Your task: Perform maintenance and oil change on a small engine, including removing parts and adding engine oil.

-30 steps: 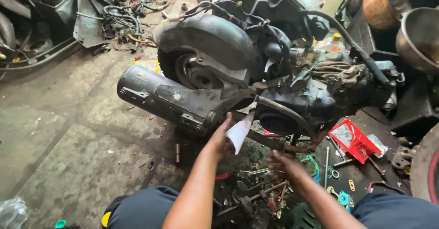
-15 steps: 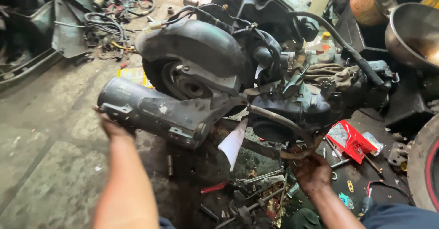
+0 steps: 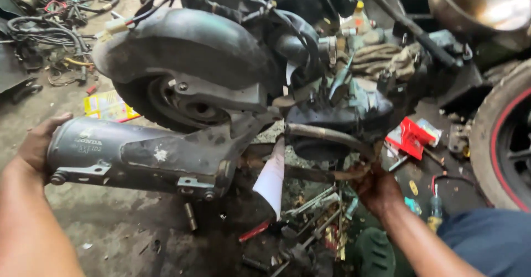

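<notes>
I am cupping my left hand (image 3: pixel 37 144) around the rear end of the grey exhaust muffler (image 3: pixel 138 158), my fingers curled against its rounded cap, thumb on top. The muffler is lying almost level, low in front of the scooter's rear wheel (image 3: pixel 177 102) and just under the dark mudguard (image 3: pixel 188 47), its front end meeting the engine. From there a rusty curved pipe (image 3: pixel 323 136) is running to the right — my right hand (image 3: pixel 376 185) is gripping under its far end, oily fingers clamped around the metal there, though I cannot tell exactly which part they are closing on. A white scrap of paper (image 3: pixel 271 180) is hanging down between my two hands, just below the pipe joint. Beneath it, on the dirty concrete floor (image 3: pixel 110 227), loose tools and bolts are lying in a heap (image 3: pixel 310 216). A red packet (image 3: pixel 409 137) is sitting to the right of the engine, near a tyre with a red stripe (image 3: pixel 506 144). A yellow wrapper (image 3: pixel 108 106) is lying behind the muffler — well to the left — and a tangle of wires (image 3: pixel 61 17) is spreading in the far left corner. A metal bowl (image 3: pixel 478 3) is resting at the top right.
</notes>
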